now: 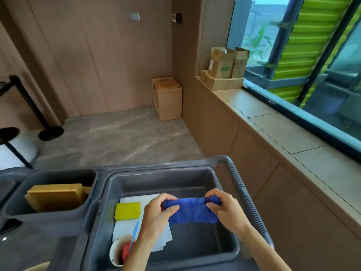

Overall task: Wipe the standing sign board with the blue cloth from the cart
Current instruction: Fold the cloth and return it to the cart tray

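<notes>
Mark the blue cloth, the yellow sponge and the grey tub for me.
blue cloth (pixel 192 213), head view, on the middle of the stretched fabric.
yellow sponge (pixel 127 210), head view, on the centre of its top face.
grey tub (pixel 162 173), head view, on its far rim.

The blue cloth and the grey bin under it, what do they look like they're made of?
Blue cloth: soft fabric, probably microfibre or terry; it bunches and folds in both hands and looks matte and fuzzy.
Grey bin: likely moulded plastic; smooth walls, rounded corners, a dull sheen.
</notes>
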{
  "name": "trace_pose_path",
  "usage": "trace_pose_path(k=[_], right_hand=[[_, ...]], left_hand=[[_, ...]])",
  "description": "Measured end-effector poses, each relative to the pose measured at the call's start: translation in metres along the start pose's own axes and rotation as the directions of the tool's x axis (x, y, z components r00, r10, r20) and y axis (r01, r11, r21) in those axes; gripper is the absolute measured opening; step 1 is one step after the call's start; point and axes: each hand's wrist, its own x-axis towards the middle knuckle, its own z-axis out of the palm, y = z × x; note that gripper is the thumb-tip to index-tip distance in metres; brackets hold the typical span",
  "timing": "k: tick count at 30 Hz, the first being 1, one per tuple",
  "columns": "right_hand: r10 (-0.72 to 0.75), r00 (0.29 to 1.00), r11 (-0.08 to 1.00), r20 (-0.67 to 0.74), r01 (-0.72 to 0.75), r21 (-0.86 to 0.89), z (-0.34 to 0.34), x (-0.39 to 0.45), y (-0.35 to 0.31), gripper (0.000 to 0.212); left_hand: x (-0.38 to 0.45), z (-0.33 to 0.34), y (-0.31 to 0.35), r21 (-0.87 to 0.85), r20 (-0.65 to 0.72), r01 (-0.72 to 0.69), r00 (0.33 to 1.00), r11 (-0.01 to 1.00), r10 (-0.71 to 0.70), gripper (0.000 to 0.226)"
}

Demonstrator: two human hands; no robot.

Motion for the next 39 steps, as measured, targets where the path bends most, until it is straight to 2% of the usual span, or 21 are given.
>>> trace_pose_path(k=[4, 8, 13, 16, 24, 32, 39], right_hand=[[0.051, 0.999, 0.998, -0.005, -0.051, 0.021, 0.014, 0.022, 0.01, 0.025], [0.122, 0.992, 0.992, -0.023, -0.121, 0.043, 0.03, 0.035, 0.03, 0.029], [0.205, 0.979, 0.975, 0.019, -0.206, 0.079, 0.049, 0.055, 0.064, 0.027], [0.215, 0.976, 0.975, 0.039, -0.217, 0.054, 0.059, 0.071, 0.084, 0.027], [0.215, 0.975, 0.976, 0.064, -0.213, -0.032, 0.094, 0.108, 0.137, 0.029], [0.286, 0.945, 0.957, 0.157, -0.272, -0.105, 0.129, 0.119, 0.167, 0.036], [0.429, 0.881, 0.9, 0.198, -0.398, -0.178, 0.14, 0.115, 0.173, 0.041]], left_hand=[[0.023, -0.002, -0.012, 0.004, 0.02, 0.01, 1.0, 1.0, -0.01, 0.032], [0.036, 0.005, -0.032, -0.001, 0.038, 0.079, 0.996, 0.997, -0.079, 0.032], [0.052, 0.023, -0.061, -0.012, 0.051, 0.179, 0.983, 0.984, -0.178, 0.036], [0.06, 0.037, -0.08, -0.017, 0.039, 0.221, 0.975, 0.975, -0.22, 0.041], [0.087, 0.078, -0.142, -0.016, 0.02, 0.38, 0.925, 0.925, -0.38, 0.038], [0.096, 0.1, -0.188, 0.16, 0.04, 0.485, 0.867, 0.86, -0.496, 0.042], [0.095, 0.103, -0.201, 0.362, 0.048, 0.407, 0.89, 0.839, -0.453, 0.044]])
